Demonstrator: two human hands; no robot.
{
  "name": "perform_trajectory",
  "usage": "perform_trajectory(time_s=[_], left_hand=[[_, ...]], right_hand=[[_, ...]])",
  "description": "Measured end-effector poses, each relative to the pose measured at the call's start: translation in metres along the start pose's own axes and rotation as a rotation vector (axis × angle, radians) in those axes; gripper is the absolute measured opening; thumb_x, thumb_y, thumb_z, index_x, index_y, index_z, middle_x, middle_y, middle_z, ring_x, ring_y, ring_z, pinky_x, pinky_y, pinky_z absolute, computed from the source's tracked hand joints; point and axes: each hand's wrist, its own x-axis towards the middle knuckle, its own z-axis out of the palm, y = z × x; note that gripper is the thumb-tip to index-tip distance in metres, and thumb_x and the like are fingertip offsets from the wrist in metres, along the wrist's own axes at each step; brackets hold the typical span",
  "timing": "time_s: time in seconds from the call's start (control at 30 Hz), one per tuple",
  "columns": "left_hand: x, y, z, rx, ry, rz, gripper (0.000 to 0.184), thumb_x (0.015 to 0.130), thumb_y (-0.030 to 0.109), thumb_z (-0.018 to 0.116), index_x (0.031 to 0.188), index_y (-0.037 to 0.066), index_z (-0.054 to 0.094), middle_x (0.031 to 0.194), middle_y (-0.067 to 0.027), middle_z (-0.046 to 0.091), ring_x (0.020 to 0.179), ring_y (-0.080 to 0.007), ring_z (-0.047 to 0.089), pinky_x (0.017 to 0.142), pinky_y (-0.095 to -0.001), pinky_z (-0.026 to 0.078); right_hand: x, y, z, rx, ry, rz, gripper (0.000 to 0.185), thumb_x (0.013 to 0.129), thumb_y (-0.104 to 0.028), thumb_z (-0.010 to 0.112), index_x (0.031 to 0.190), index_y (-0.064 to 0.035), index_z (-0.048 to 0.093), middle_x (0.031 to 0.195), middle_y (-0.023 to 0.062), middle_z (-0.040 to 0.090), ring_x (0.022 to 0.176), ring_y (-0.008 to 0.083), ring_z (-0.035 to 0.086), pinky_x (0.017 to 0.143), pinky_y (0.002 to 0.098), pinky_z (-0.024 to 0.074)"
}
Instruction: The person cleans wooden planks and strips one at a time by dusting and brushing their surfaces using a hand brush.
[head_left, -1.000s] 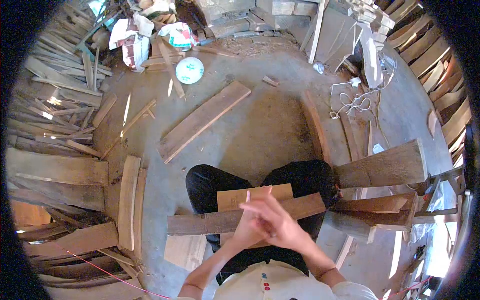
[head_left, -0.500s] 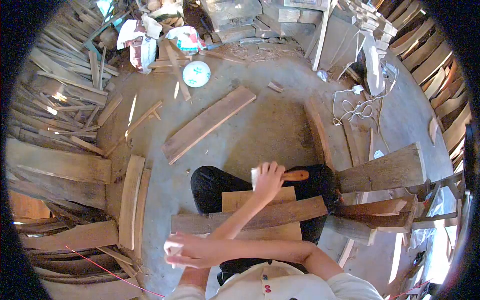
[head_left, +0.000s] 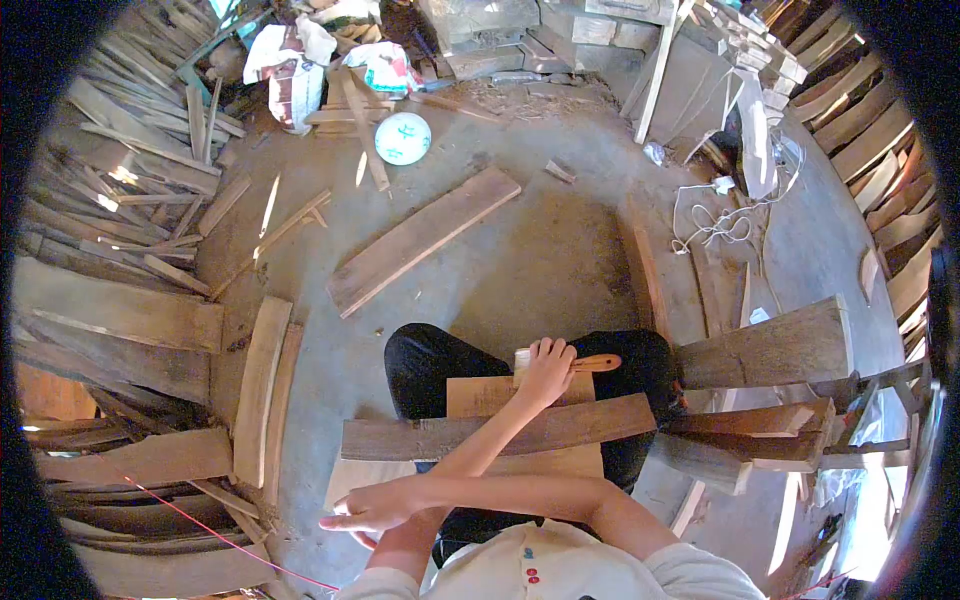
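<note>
My left hand [head_left: 548, 372], on the arm that crosses to the right, is closed around a flat paintbrush [head_left: 598, 363]. The brush has a wooden handle pointing right and pale bristles at its left end. Beneath that forearm a brown plank [head_left: 590, 422] lies across a lighter board [head_left: 480, 396] over my lap. At lower left my right hand [head_left: 380, 506], reached across over the other arm, has its fingers curled beside a pale flat piece [head_left: 355, 477]. It seems to grip that piece, but the contact is partly hidden.
A loose plank [head_left: 425, 240] lies on the floor ahead. Boards [head_left: 262, 400] stand at my left, and thick planks [head_left: 765, 340] jut in from the right. Farther off are a round white-and-blue object [head_left: 403, 138], a tangled white cord [head_left: 715, 225] and stacked timber.
My left hand and the brush have moved slightly right and down. My right hand has turned; the white item at its fingers now shows as a broader pale surface behind it. The view shifted slightly.
</note>
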Motion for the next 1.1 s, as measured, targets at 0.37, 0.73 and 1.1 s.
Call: perform_trajectory(time_s=[0.37, 0.73, 1.1], left_hand=[[-0.001, 0.0, 0.001, 0.035, -0.009, -0.014, 0.03, 0.072, 0.017, 0.068, 0.099, 0.009, 0.057, 0.099, -0.0099, 0.051, 0.098, -0.0306, 0.045, 0.088, -0.0443, 0.037], [-0.001, -0.003, 0.006, 0.017, -0.008, -0.013, 0.028, 0.072, 0.017, 0.068, 0.096, 0.009, 0.056, 0.097, -0.0096, 0.051, 0.098, -0.0306, 0.045, 0.088, -0.0442, 0.036], [-0.003, -0.004, 0.007, 0.031, -0.014, -0.063, 0.03, 0.073, 0.018, 0.067, 0.099, 0.007, 0.057, 0.103, -0.0109, 0.052, 0.101, -0.0316, 0.045, 0.089, -0.046, 0.036]], right_hand=[[-0.011, -0.011, -0.009, 0.117, -0.018, -0.162, 0.068, 0.095, -0.058, 0.024, 0.066, -0.004, 0.052, 0.064, 0.0065, 0.058, 0.067, 0.0195, 0.053, 0.071, 0.0313, 0.0424], [-0.002, 0.014, 0.002, 0.06, -0.044, -0.083, 0.079, 0.088, -0.071, 0.019, 0.058, -0.008, 0.055, 0.06, 0.0059, 0.058, 0.056, 0.0224, 0.056, 0.063, 0.0368, 0.045], [-0.028, 0.009, -0.005, -0.036, 0.033, -0.068, 0.072, 0.094, -0.06, 0.02, 0.068, -0.0027, 0.056, 0.071, 0.0128, 0.057, 0.077, 0.0278, 0.052, 0.08, 0.0395, 0.0415]])
